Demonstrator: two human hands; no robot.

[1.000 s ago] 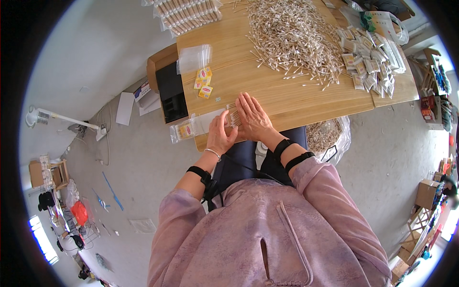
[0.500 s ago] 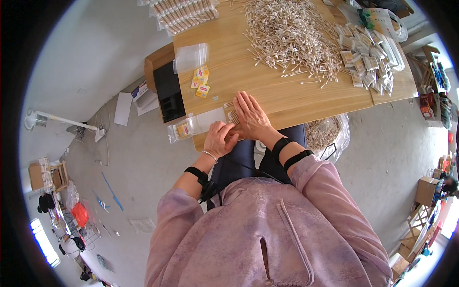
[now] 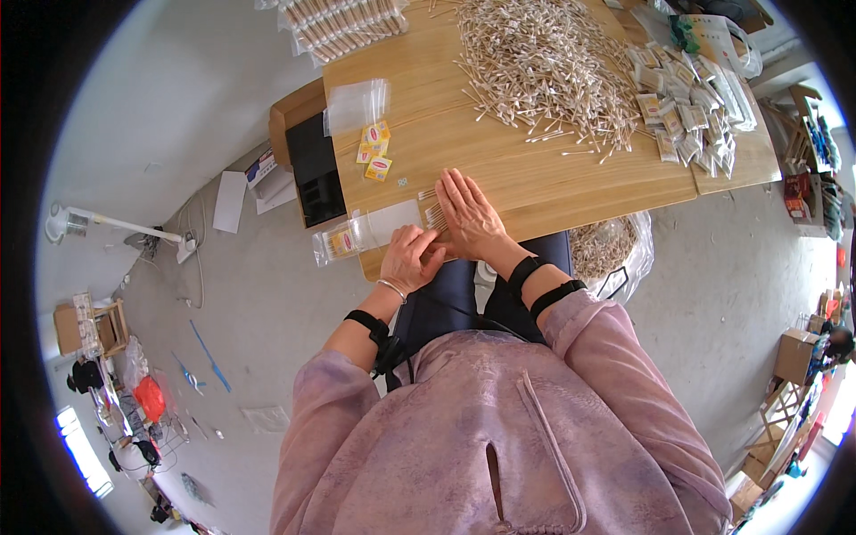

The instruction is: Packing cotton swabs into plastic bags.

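My right hand [image 3: 471,217] lies flat by the table's near edge, fingers stretched out and close together. Along its left side a small row of cotton swabs [image 3: 435,218] shows, partly covered by the palm. My left hand [image 3: 412,259] is closed, its fingers curled at the near ends of these swabs; what the fingertips hold, if anything, is hidden. Left of the swabs lies a white sheet [image 3: 392,220], and beside it a clear plastic bag [image 3: 332,244] with a yellow card inside. Several yellow-and-white cards [image 3: 377,168] rest farther back on the table.
A big heap of loose cotton swabs [image 3: 553,67] covers the far middle of the wooden table [image 3: 508,174]. Packed bags [image 3: 687,111] pile up at right, bundled swabs [image 3: 343,25] at far left. Clear bags [image 3: 358,105] lie near the left edge. Below hangs a swab-filled bag [image 3: 606,245].
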